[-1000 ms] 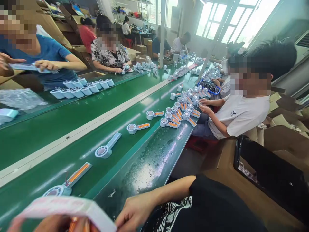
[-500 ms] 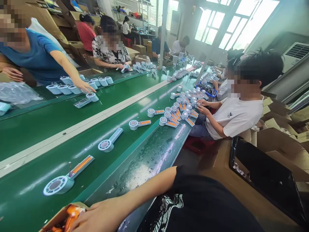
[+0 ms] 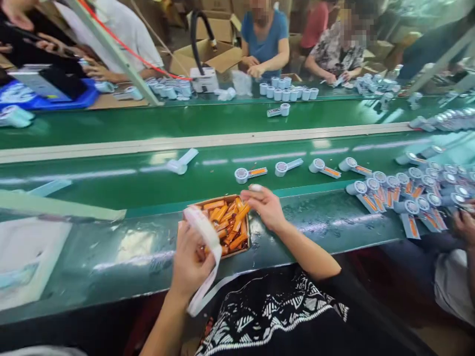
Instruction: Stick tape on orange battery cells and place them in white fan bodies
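Observation:
A cardboard box full of orange batteries stands at the near edge of the green belt. At the box's left side, my left hand is closed on a looped white strip like tape, whose tail hangs toward my shirt. My right hand is over the box's far right corner, fingers pinched at the end of an orange battery. Something white covers one of its fingertips. Beyond the box, pale blue handheld fan bodies lie on the belt, some with an orange battery in the handle.
Many fan bodies crowd the bench at right, near a co-worker's hand. A pale sloping bar and white tray are at left. Across the belt, people sit behind rows of fan parts and a blue tray.
My view has swung left. My right hand, earlier down in the box, is now raised at its far right corner. My left hand and the white strip have come into view.

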The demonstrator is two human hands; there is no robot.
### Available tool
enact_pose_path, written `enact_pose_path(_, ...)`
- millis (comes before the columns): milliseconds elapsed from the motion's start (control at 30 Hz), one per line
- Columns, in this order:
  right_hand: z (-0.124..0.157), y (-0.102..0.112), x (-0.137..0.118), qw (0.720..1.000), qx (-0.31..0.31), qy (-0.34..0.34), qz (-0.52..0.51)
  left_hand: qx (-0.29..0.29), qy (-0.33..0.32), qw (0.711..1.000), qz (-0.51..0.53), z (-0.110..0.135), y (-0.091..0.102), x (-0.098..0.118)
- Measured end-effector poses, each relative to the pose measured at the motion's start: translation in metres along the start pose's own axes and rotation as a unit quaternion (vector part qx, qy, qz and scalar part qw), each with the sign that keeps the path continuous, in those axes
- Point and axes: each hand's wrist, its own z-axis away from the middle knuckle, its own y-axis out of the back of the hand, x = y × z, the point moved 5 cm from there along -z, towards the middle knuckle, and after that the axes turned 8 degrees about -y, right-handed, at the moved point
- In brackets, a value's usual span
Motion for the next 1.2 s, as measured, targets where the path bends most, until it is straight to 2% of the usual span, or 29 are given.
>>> enact_pose_path(67, 0.003, 0.017, -0.012, 0.993, 0.041, 0.001, -0.114, 0.014, -0.038, 0.999, -0.016, -0.007, -0.001, 0.01)
enact_pose_path(167, 0.012, 0.03, -0.026, 0.991, 0.045, -0.008, -0.122, -0.014, -0.078, 0.996, -0.034, -0.023, -0.014, 0.025)
enact_pose_path(267, 0.022, 0.046, -0.026, 0.999, 0.046, 0.009, -0.015, -0.028, -0.098, 0.994, -0.035, -0.032, -0.02, 0.036)
enact_pose_path(367, 0.033, 0.073, -0.004, 0.985, 0.068, 0.038, 0.156, -0.028, -0.108, 0.993, -0.024, -0.037, -0.022, 0.043)
enact_pose_path(500, 0.064, 0.113, 0.038, 0.94, 0.094, 0.035, 0.325, -0.042, -0.124, 0.991, 0.011, -0.038, -0.027, 0.051)
enact_pose_path(600, 0.095, 0.132, 0.052, 0.893, 0.099, 0.004, 0.438, -0.051, -0.139, 0.989, 0.027, -0.037, -0.03, 0.058)
enact_pose_path(700, 0.116, 0.133, 0.052, 0.835, 0.081, -0.075, 0.54, -0.057, -0.171, 0.983, 0.033, -0.04, -0.034, 0.066)
enact_pose_path(800, 0.118, 0.122, 0.042, 0.779, 0.047, -0.122, 0.613, -0.075, -0.216, 0.973, 0.036, -0.051, -0.043, 0.074)
enact_pose_path(900, 0.107, 0.118, 0.028, 0.753, 0.037, -0.16, 0.638, -0.109, -0.257, 0.96, 0.025, -0.067, -0.056, 0.082)
enact_pose_path(933, 0.103, 0.12, 0.023, 0.758, 0.041, -0.175, 0.627, -0.12, -0.267, 0.956, 0.016, -0.072, -0.061, 0.085)
enact_pose_path(967, 0.101, 0.122, 0.018, 0.777, 0.049, -0.184, 0.6, -0.132, -0.273, 0.953, 0.003, -0.077, -0.065, 0.087)
enact_pose_path(1033, 0.097, 0.125, 0.004, 0.856, 0.078, -0.164, 0.484, -0.161, -0.277, 0.947, -0.022, -0.083, -0.073, 0.088)
enact_pose_path(1100, 0.096, 0.126, -0.012, 0.94, 0.113, -0.107, 0.304, -0.194, -0.273, 0.941, -0.039, -0.087, -0.08, 0.087)
enact_pose_path(1133, 0.097, 0.125, -0.019, 0.965, 0.122, -0.083, 0.217, -0.207, -0.268, 0.94, -0.045, -0.087, -0.082, 0.086)
enact_pose_path(1200, 0.098, 0.12, -0.028, 0.985, 0.118, -0.063, 0.108, -0.221, -0.259, 0.939, -0.054, -0.088, -0.086, 0.086)
